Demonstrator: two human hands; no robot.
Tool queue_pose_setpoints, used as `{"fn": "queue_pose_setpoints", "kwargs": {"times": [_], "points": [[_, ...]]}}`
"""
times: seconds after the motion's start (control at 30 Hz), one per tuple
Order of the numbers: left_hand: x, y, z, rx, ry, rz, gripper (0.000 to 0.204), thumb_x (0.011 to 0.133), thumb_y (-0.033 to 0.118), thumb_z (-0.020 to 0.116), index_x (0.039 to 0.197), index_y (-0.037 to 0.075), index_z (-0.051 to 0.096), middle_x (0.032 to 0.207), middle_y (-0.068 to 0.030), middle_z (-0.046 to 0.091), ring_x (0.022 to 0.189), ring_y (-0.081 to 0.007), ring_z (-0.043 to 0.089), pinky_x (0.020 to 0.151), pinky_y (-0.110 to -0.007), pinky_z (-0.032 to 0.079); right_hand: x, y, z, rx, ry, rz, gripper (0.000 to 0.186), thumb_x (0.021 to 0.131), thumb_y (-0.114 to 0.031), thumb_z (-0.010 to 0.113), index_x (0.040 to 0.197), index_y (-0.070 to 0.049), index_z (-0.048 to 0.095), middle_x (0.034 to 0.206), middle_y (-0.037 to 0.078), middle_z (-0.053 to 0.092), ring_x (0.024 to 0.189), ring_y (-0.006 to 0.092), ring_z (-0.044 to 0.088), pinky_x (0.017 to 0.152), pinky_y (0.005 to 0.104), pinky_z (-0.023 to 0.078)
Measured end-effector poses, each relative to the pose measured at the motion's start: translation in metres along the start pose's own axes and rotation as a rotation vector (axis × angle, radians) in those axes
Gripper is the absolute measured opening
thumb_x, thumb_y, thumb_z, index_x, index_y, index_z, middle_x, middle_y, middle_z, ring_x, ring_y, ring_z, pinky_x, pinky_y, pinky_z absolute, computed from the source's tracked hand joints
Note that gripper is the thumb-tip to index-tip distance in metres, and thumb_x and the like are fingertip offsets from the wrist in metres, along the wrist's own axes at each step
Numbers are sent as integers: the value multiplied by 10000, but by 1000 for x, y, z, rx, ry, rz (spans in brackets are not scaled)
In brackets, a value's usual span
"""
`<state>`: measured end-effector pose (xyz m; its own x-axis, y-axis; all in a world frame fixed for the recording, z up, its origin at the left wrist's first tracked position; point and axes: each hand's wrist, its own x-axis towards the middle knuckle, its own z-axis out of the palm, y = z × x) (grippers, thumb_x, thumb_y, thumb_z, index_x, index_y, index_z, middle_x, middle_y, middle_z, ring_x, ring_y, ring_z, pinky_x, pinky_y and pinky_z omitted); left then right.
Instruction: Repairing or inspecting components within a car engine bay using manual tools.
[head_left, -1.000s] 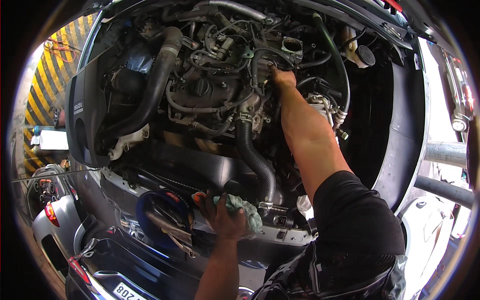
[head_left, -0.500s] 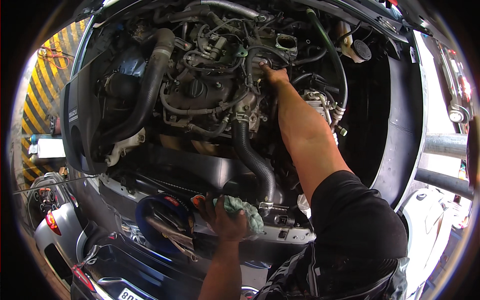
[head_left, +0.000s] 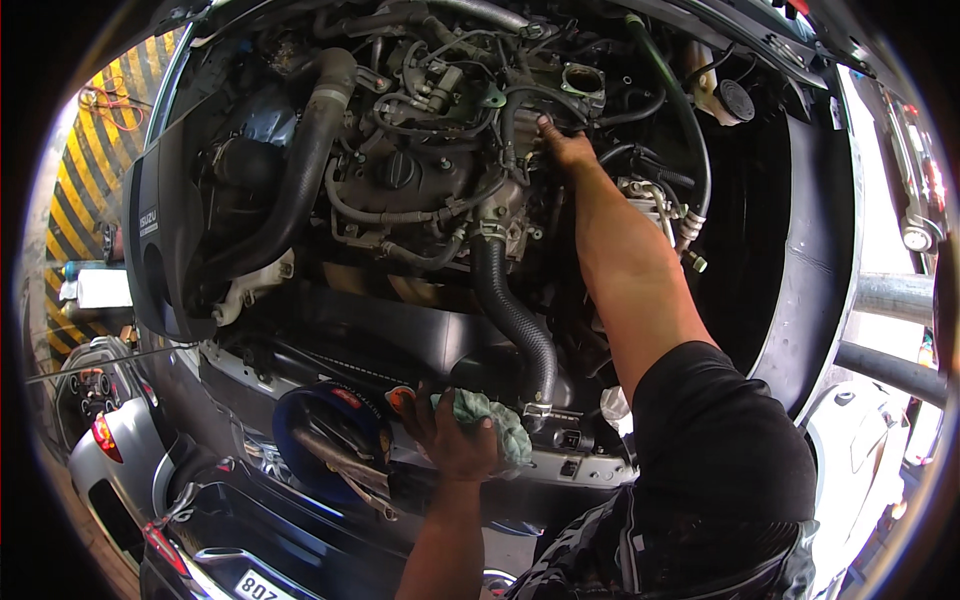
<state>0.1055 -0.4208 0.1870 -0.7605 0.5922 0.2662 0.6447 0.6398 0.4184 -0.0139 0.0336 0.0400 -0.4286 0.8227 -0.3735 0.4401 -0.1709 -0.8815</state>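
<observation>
My right hand (head_left: pixel 572 150) reaches deep into an open engine bay, against the right side of the engine (head_left: pixel 440 190). Its thumb points up and shows beside hoses and a metal housing; the other fingers are mostly hidden. A round open metal port (head_left: pixel 582 79) lies just beyond this hand. Nearer to me, my left hand (head_left: pixel 460 445) rests at the front edge of the bay, closed on a crumpled pale green rag (head_left: pixel 508 432). A small orange thing (head_left: pixel 400 399) shows by its fingertips. A black ribbed hose (head_left: pixel 505 300) runs from the engine toward the rag.
A thick black pipe (head_left: pixel 300 180) bends down the left side, beside a dark plastic cover (head_left: pixel 160 240). A blue-rimmed round object (head_left: pixel 335 440) sits left of my left hand. A black filler cap (head_left: pixel 400 170) tops the engine. Parked cars (head_left: pixel 110 450) stand behind at lower left.
The view has shifted slightly. My right hand has moved a little to the right along the engine. My left hand stays in place with the rag.
</observation>
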Motion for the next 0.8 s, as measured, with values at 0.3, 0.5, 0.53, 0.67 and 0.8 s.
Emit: {"fn": "queue_pose_setpoints", "kwargs": {"times": [0.3,0.5,0.53,0.67,0.8], "points": [[0,0,-1,-4,-37,6,610,873,523,469,1158,-7,566,1276,-302,476,1284,-548,334,1066,-653,241,16,1,17,75,150,203,854,683,-466,841,1329,-19,504,1264,147,602,1136,272,581,945,385,463],[-2,-2,2,-43,-13,2,607,869,532,476,1158,7,570,1299,-288,473,1275,-547,341,1046,-659,260,-16,-26,14,7,251,228,954,671,-511,819,1382,6,449,1337,172,558,1206,263,554,1020,367,417],[-3,-3,2,-35,-30,-12,605,869,536,478,1156,12,572,1298,-289,475,1273,-547,345,1041,-660,265,-19,-27,11,12,243,206,954,671,-511,819,1382,6,449,1337,172,558,1206,263,554,1020,367,417],[-3,-2,1,-35,-31,-5,602,869,545,481,1162,27,574,1303,-287,473,1279,-548,340,1037,-661,266,-17,-31,2,39,85,197,1011,670,-559,804,1405,18,417,1350,185,541,1226,275,535,1019,376,420],[0,-2,-2,-37,-32,-11,602,865,545,487,1160,28,576,1310,-281,472,1283,-550,335,1043,-661,257,-3,-26,0,-19,9,341,1012,681,-575,804,1408,9,413,1348,180,534,1214,313,531,960,445,465]]}}
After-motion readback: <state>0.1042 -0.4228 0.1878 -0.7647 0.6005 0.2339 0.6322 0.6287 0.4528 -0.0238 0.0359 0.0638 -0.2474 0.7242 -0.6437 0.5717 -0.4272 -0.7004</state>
